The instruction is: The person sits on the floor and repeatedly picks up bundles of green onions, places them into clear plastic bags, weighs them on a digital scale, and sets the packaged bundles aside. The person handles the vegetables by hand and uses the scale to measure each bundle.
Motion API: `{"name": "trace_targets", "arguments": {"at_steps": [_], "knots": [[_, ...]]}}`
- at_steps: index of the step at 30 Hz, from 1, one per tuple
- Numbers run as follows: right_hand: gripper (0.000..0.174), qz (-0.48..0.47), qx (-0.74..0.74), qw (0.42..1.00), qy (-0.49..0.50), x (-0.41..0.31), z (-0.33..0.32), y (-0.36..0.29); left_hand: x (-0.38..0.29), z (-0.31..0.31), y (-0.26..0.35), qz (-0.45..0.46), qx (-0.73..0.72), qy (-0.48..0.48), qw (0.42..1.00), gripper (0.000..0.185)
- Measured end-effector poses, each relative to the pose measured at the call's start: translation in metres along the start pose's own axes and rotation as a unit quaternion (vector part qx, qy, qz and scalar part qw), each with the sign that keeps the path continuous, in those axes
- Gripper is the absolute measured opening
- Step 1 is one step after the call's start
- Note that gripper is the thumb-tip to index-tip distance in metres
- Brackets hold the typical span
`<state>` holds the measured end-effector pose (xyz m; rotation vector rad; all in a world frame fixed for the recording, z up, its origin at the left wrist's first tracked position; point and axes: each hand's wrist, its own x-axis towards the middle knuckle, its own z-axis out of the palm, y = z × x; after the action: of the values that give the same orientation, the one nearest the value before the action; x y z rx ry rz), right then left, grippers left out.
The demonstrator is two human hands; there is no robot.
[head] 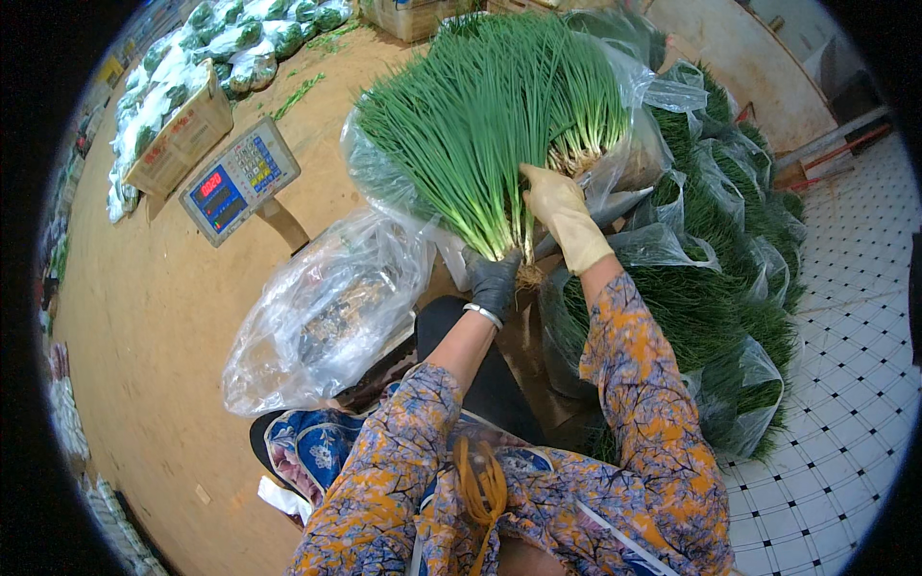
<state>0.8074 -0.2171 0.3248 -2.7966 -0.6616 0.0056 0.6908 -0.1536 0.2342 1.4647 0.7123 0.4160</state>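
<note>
My left hand, in a dark glove, is closed around the root ends of a bunch of green onions. My right hand, in a cream rubber glove, touches the right side of the same bunch near the pale stems; whether it grips any stalk cannot be told. More green onions with roots lie behind in an open clear plastic bag. To the left of my left hand, an empty-looking clear plastic bag is spread over the platform of a digital scale, whose lit display head stands on a post.
Several bagged bundles of green onions are piled at the right, beside a white tiled floor. At the upper left, a carton and many bagged greens stand on the brown floor. A crate is at the top.
</note>
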Motion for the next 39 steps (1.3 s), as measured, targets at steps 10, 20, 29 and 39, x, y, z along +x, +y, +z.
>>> {"name": "trace_targets", "arguments": {"at_steps": [10,20,29,39], "knots": [[0.018,0.047,0.351,0.932,0.073,-0.008,-0.063,0.022,0.0,-0.01,0.004,-0.031,-0.054,-0.073,0.995,0.039],[0.074,0.054,0.349,0.897,-0.266,-0.121,-0.022,0.056,0.006,-0.033,0.004,-0.128,-0.233,-0.205,0.942,0.03],[0.071,0.037,0.655,0.741,-0.143,-0.082,0.033,-0.01,-0.012,-0.03,0.01,0.227,0.305,-0.178,0.907,0.054],[0.055,0.11,0.918,0.374,-0.066,-0.104,0.03,-0.018,-0.037,-0.03,0.088,0.375,0.563,-0.207,0.707,0.077]]}}
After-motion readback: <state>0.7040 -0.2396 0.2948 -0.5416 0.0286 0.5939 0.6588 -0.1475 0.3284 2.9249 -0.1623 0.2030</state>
